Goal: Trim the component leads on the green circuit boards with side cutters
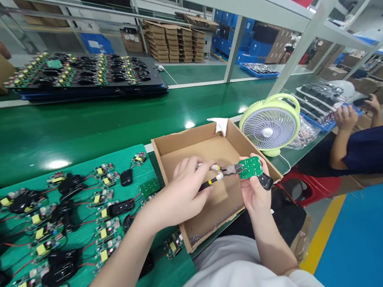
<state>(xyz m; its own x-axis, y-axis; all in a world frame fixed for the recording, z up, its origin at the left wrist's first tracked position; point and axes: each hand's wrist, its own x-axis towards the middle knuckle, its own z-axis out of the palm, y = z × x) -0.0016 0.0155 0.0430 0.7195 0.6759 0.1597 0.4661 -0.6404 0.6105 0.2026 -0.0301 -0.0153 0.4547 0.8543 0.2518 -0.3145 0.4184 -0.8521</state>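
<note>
Green desk [130, 116] stretches beyond the left hand [177, 193], which clasps pliers [229, 170] over a shallow carton [184, 144]. Just beside it, the right hand [255, 194] pinches a circuit board [251, 167], its edge at the pliers' tips. Should the board twist under a loose pinch, the metal could slip and scratch its green face.

A green circuit board [252, 167], dotted with silvery solder, is facing the camera above an open cardboard box [193, 159]. Grey-nosed pliers [230, 170] with black, yellow and white handles are pointing sideways, their tip meeting its left edge. A black plastic case [266, 181] is hanging beside its lower right corner.
</note>
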